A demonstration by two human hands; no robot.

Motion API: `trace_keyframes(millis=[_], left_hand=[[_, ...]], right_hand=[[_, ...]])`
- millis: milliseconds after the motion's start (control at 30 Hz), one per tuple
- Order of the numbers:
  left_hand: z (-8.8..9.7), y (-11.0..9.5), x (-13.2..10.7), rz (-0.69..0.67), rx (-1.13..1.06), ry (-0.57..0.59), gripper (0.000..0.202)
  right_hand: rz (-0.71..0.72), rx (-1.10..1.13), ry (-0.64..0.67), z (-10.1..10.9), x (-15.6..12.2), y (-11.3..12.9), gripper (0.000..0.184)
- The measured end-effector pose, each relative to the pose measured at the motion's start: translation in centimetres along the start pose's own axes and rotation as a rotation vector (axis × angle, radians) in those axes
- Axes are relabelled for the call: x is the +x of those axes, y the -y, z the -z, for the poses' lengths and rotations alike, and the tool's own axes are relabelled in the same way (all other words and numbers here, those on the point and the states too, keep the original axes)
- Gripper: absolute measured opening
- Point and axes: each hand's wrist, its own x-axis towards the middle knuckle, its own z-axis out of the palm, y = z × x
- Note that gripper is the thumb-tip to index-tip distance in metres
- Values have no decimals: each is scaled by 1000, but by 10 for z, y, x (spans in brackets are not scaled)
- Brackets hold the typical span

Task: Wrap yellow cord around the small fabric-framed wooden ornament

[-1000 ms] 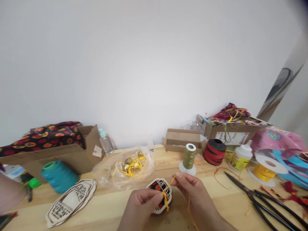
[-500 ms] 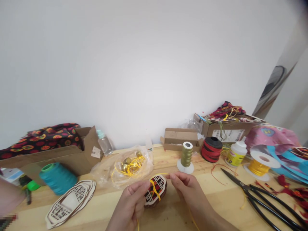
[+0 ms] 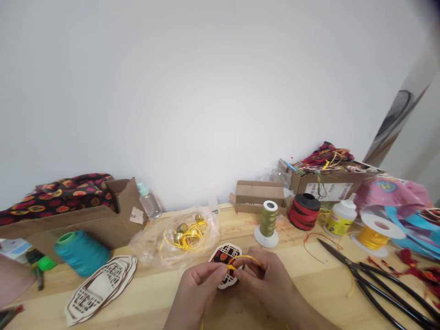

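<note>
A small wooden fretwork ornament (image 3: 226, 250), with red and black patterned fabric showing inside its pale frame, is between my hands, close above the table. Yellow cord (image 3: 248, 257) gathers at its middle and arches up in a loop to the right. At the ornament's centre my left hand (image 3: 201, 293) is closed, thumb and forefinger pinching the cord at the knot. From the right side my right hand (image 3: 270, 279) is closed too, its fingertips pinching the cord close to the left fingertips. Fingers cover the ornament's lower middle.
Stacked wooden frames (image 3: 98, 288) and a teal thread cone (image 3: 82, 253) lie left. Behind are a plastic bag of bells (image 3: 190, 231) and an olive thread spool (image 3: 268, 222). Black scissors (image 3: 357, 270), a glue bottle (image 3: 340, 217) and a yellow cord spool (image 3: 373, 236) are right.
My right hand has moved left and down to the ornament's middle, bringing the cord into a loop. My left fingertips have shifted from the ornament's left edge to the knot.
</note>
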Motion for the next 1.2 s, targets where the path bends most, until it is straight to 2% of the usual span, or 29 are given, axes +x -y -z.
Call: trace_keyframes(millis=[167, 300, 467, 667, 767, 867, 1033, 1200], left_hand=[[4, 7, 3, -7, 159, 64, 23], [5, 6, 2, -21, 218, 117, 20], [6, 7, 2, -57, 224, 120, 17], [-1, 8, -3, -62, 292, 102, 17], [-4, 7, -4, -74, 329, 87, 17], [-3, 9, -2, -70, 299, 63, 18], [0, 14, 1, -12, 177, 19, 23], [-3, 9, -3, -9, 274, 89, 19]], right_hand=[[91, 35, 46, 6, 2, 4, 18], [68, 97, 7, 6, 2, 4, 29], [-122, 390, 37, 2, 4, 3, 22], [-407, 581, -103, -5, 1, -1, 33], [-460, 646, -147, -7, -1, -2, 35], [-424, 675, -127, -4, 1, -2, 32], [-284, 639, -53, 0, 3, 2, 24], [-272, 627, -20, -2, 0, 5, 20]])
